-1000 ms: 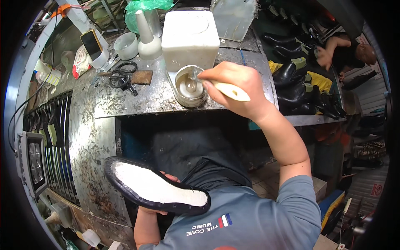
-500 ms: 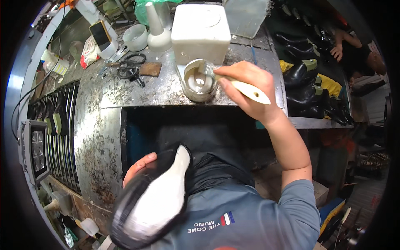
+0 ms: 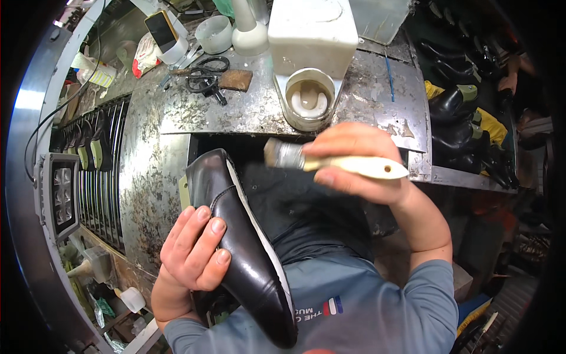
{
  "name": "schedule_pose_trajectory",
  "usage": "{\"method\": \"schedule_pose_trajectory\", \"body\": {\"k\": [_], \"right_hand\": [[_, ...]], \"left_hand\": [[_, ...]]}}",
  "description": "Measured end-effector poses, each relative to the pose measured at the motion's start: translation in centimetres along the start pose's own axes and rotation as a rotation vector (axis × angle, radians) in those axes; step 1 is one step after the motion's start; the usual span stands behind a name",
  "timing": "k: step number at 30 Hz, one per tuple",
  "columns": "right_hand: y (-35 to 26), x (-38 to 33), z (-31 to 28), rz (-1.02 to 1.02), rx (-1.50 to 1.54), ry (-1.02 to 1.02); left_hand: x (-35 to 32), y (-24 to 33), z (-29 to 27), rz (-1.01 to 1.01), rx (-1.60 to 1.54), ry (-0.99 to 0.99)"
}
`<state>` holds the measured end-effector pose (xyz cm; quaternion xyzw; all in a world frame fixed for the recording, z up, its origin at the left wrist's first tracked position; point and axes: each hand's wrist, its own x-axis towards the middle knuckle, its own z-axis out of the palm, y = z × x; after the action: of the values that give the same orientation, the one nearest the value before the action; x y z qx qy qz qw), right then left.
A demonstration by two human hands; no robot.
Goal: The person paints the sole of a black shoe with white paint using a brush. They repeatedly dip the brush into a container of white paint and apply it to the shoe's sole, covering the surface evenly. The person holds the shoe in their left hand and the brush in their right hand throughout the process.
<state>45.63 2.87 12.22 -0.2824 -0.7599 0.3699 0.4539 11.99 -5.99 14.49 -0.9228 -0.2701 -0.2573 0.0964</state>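
Note:
My left hand (image 3: pixel 197 251) is closed around a shiny black leather shoe (image 3: pixel 244 251), held in front of my body with its side turned up and its toe toward me. A strip of the pale sole shows along the shoe's right edge. In my right hand (image 3: pixel 356 159) is a flat paintbrush (image 3: pixel 289 155) with a cream handle. Its bristles point left, apart from the shoe and to the right of the heel. Beyond the brush, a round container (image 3: pixel 312 109) with cloudy liquid stands at the base of a white square tank (image 3: pixel 312 41).
Scissors (image 3: pixel 207 75) and a brown block (image 3: pixel 236 81) lie on the worn metal bench (image 3: pixel 236 118). A phone (image 3: pixel 161 29) leans at the back left. Black shoes (image 3: pixel 454 106) fill a rack on the right, near another person's hand (image 3: pixel 511 75). A lamp (image 3: pixel 60 194) stands at left.
The paintbrush has left the container and come toward me, beside the shoe. My left hand has turned the shoe from sole-up to side-up, heel away from me. The view has shifted slightly.

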Motion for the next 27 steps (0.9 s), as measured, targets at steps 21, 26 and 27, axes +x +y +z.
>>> {"method": "schedule_pose_trajectory", "body": {"k": [21,26,27], "right_hand": [[-1.1,0.7,4.0,-0.131,0.265,-0.034],[-2.1,-0.1,3.3,-0.096,0.371,-0.109],[-2.4,-0.2,3.1,-0.113,0.351,-0.111]], "left_hand": [[-0.1,0.8,-1.6,0.014,0.01,-0.117],[-0.2,-0.4,-0.3,0.039,0.079,-0.037],[-0.1,-0.5,-0.2,0.023,0.082,-0.047]]}}
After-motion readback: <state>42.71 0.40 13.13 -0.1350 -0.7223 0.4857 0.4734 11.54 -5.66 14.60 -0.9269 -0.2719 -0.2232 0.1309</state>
